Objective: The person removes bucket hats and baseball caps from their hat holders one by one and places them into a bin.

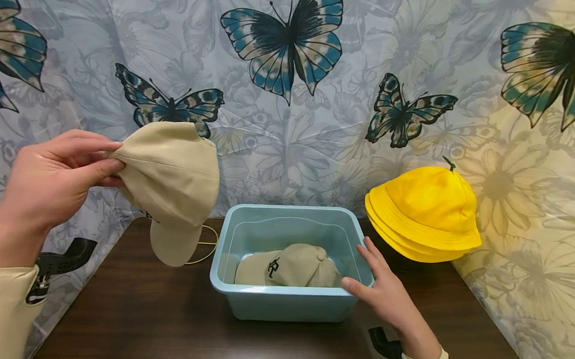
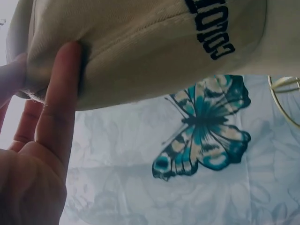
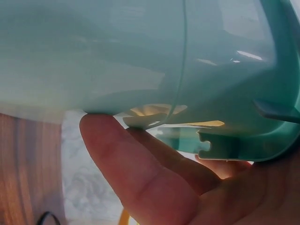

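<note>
My left hand [image 1: 61, 174] pinches a beige baseball cap [image 1: 173, 173] between thumb and fingers. The cap hangs left of the bin with its brim pointing down, above table height. Dark lettering on the cap's front [image 2: 211, 28] shows in the left wrist view. My right hand [image 1: 386, 287] rests at the right front corner of a light blue plastic bin [image 1: 292, 304], thumb by the front rim and fingers along the right side. Inside the bin lies another beige cap [image 1: 302, 266], brim to the left, with a dark emblem.
Stacked yellow bucket hats [image 1: 422, 212] with a green stem on top stand at the right, behind the right hand. A thin yellow loop [image 1: 209, 245] lies left of the bin on the dark wooden table [image 1: 130, 312]. Behind hangs a butterfly-patterned cloth [image 1: 287, 163].
</note>
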Available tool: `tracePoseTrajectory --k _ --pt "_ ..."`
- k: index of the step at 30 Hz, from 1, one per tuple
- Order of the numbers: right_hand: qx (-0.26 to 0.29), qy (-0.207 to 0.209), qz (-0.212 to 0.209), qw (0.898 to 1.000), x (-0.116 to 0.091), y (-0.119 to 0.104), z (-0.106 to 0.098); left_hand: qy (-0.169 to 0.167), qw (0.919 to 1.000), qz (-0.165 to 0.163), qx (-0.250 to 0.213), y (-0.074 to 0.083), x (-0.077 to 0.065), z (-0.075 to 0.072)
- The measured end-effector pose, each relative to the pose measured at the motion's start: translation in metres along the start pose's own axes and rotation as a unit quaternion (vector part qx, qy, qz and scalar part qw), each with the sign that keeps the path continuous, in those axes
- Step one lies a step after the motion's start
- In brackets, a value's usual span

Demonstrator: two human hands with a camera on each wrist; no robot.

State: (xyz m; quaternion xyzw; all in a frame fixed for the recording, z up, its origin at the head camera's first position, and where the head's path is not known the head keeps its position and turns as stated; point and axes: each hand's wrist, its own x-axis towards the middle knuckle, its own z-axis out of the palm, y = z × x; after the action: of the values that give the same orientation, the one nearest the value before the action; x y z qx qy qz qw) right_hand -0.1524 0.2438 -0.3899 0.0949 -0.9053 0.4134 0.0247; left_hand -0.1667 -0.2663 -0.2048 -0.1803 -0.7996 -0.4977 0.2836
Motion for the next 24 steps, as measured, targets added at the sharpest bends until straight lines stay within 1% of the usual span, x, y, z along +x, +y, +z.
tracePoseTrajectory --k 4,6,11,16,21,24 --pt "0.003 0.001 0.008 1.0 0.0 0.001 0.001 -0.02 0.9971 0.028 -0.067 0.004 0.005 0.008" --pt "0.002 0.003 0.01 1.0 0.0 0.002 0.002 -0.029 0.9921 0.04 -0.115 0.006 0.008 0.013" --pt "0.0 0.004 0.01 1.0 0.0 0.002 0.001 -0.042 0.9798 0.066 -0.184 0.015 0.016 0.027" --pt "0.005 0.002 0.012 1.0 0.0 0.0 0.001 -0.058 0.977 0.073 -0.192 0.025 0.025 0.045" --pt "0.008 0.002 0.01 1.0 -0.001 -0.001 0.0 -0.071 0.9835 0.07 -0.151 0.03 0.031 0.064" --pt "0.01 0.003 0.01 1.0 -0.001 -0.001 0.001 -0.077 0.9877 0.072 -0.116 0.031 0.034 0.076"
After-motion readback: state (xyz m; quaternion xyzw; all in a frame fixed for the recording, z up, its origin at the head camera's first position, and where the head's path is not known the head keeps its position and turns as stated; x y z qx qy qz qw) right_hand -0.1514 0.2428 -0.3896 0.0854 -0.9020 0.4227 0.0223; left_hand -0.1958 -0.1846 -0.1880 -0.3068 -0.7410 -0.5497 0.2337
